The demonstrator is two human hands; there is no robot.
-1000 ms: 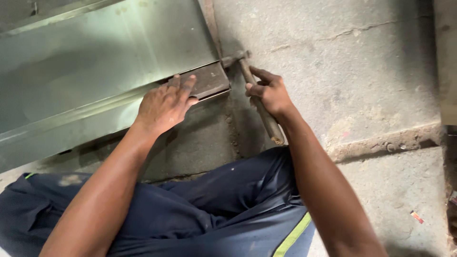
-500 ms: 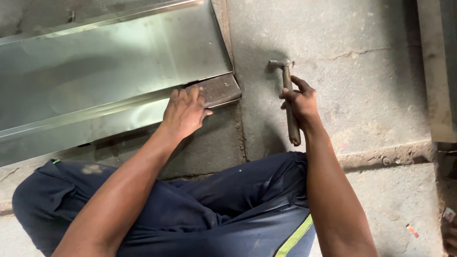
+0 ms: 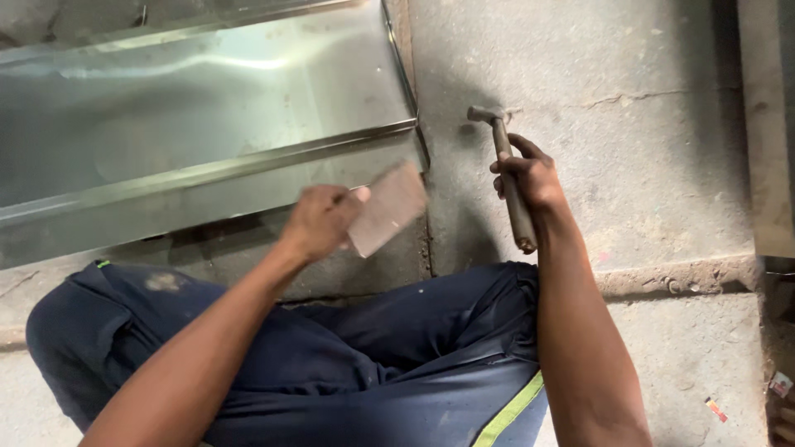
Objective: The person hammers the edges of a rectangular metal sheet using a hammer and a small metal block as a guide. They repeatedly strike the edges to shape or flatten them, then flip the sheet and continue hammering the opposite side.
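My left hand [image 3: 319, 222] grips a flat rectangular metal block [image 3: 387, 207], lifted and tilted just in front of the near edge of a long folded sheet-metal piece [image 3: 199, 132]. My right hand [image 3: 530, 178] holds a small hammer [image 3: 507, 174] by its wooden handle, head up, over the concrete floor to the right of the sheet's end. The two hands are apart, with the sheet's right end corner between and above them.
I sit on a concrete floor [image 3: 629, 108] with my legs in dark blue trousers [image 3: 356, 364] folded below the hands. A raised concrete lip [image 3: 679, 277] runs at the right. A vertical beam [image 3: 766, 124] stands along the right edge.
My left hand has picked the metal block up off the sheet's flange and pulled it toward me. The right hand with the hammer has moved right, away from the sheet.
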